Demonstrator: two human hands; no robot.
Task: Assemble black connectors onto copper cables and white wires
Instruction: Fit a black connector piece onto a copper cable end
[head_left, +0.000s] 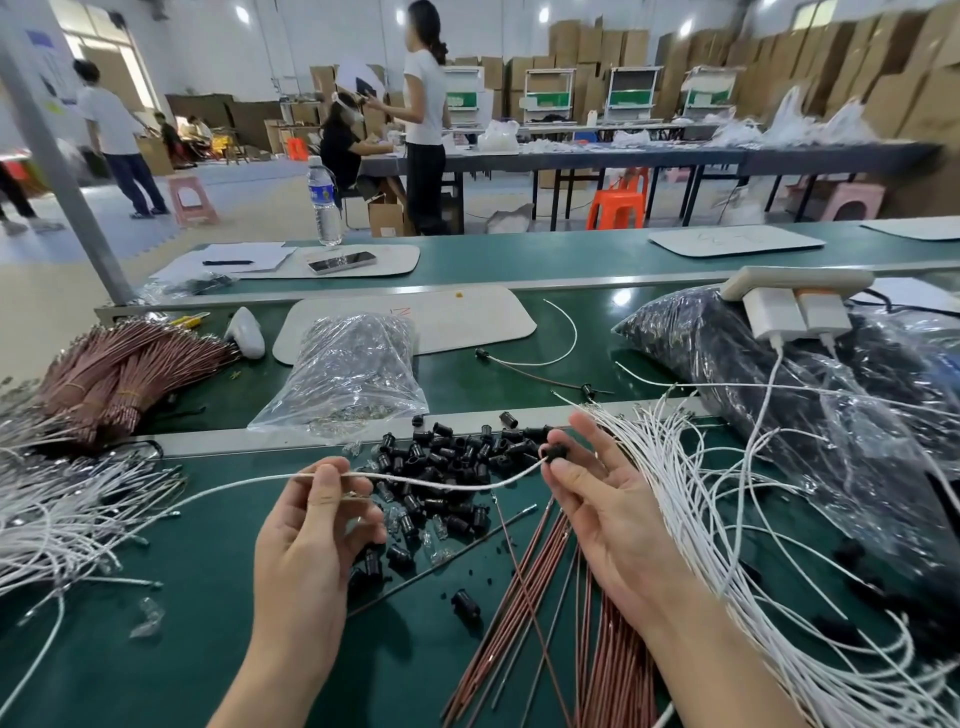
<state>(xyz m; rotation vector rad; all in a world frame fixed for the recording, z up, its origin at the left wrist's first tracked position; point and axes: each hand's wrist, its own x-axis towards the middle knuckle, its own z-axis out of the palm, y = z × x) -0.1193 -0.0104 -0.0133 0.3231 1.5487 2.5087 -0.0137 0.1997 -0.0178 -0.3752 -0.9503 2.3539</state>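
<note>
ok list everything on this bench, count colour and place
held wire: one, white, between both hands
held connector: one, black, wire's right end
black connectors: many, black, piled mid-bench
white wires: many, white, heaps left and right
copper cables: many, copper, loose near front, bundled far left
clear bag: one, clear, behind pile
dark bag: one, black, right
chargers: two, white, atop dark bag
water bottle: one, clear, far bench
left hand: pinches held wire
right hand: pinches held connector

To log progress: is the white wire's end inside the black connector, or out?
Apparently in: the white wire ends at the black connector that the right hand pinches.
</note>
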